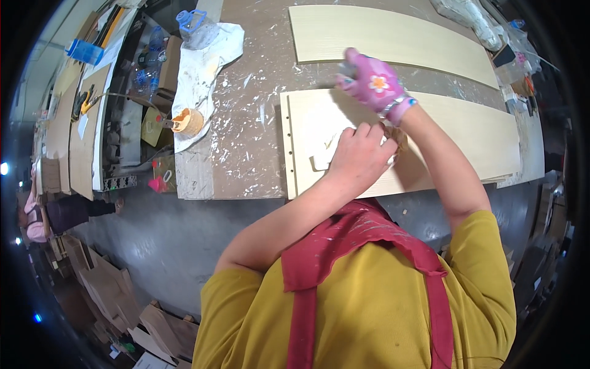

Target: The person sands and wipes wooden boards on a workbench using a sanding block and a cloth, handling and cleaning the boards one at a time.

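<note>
A pale wood-grain board (pixel 458 132) lies on the worktable in front of me, with small dark holes along its left end. My left hand (pixel 362 154) is bare and rests low over this board, its fingers curled round something mostly hidden. Bits of white and brown show beside its fingertips. Left of that hand, a flat white piece (pixel 322 161) lies on the board, partly covered by the hand and glare. My right hand (pixel 373 85), in a pink flowered glove, is above the board's far edge, past the left hand. Its fingers are smeared by motion.
A second pale board (pixel 387 40) lies farther back on the paint-spattered table (pixel 246 141). At the left are a white cloth (pixel 212 61), a clear jug (pixel 195 31) and an orange-tan cup (pixel 188 122). Clear plastic bags (pixel 470 21) lie far right. Another person (pixel 67 212) is at far left.
</note>
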`<state>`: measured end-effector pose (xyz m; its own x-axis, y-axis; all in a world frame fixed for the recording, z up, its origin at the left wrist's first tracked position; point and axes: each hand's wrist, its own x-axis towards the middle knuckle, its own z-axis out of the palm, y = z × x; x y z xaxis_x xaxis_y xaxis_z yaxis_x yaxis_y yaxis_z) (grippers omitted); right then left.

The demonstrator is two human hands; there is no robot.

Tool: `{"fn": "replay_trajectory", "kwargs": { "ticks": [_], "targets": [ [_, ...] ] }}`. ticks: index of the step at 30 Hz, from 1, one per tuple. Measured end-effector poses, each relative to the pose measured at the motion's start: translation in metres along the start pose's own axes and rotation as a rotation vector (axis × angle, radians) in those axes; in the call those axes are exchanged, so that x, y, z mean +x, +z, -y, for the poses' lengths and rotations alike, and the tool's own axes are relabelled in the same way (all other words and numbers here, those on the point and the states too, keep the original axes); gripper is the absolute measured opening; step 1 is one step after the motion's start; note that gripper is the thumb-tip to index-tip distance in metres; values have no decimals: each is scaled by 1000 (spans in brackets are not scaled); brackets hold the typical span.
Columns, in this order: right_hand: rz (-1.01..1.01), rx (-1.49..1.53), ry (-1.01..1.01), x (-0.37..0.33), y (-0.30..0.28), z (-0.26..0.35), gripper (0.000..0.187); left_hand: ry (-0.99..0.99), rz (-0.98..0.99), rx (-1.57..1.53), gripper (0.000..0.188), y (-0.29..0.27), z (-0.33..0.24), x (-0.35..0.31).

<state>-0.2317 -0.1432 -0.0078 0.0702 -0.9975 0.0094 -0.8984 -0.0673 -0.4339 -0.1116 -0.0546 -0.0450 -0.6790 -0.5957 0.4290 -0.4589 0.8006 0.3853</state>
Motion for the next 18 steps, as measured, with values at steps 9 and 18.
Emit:
{"fn": "replay_trajectory", "kwargs": {
  "ticks": [9, 18],
  "targets": [
    [-115, -8, -15, -14, 2, -9, 21, -55, 100, 27, 22, -4, -2, 2],
    [-318, -135, 445, -96, -94, -232, 23, -67, 85, 39, 21, -3, -16, 13]
  ]
}}
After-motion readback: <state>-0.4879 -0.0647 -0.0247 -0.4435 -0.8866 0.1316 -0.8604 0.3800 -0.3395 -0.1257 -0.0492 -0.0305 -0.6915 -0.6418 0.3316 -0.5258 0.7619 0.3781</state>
